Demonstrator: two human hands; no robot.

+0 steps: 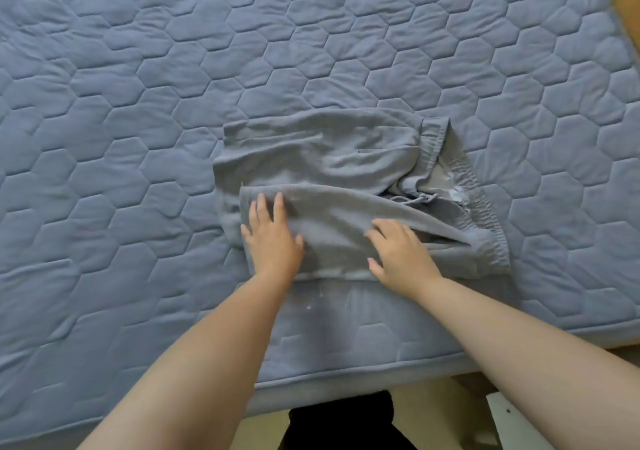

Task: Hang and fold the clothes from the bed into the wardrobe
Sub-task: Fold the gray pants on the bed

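A pair of grey sweatpants (332,159) lies folded into a compact stack on the bed, its elastic waistband and drawstring showing at the right side. My left hand (272,238) lies flat on the left part of the top fold, fingers straight and spread. My right hand (401,250) presses on the near right part of the same fold, fingers resting flat on the cloth. Neither hand grips the fabric.
The bed (138,103) is covered by a blue-grey quilt with a hexagon pattern, and its near edge runs just below my forearms. A strip of wooden floor (623,10) shows at the far right. A white board (509,418) sits on the floor at bottom right.
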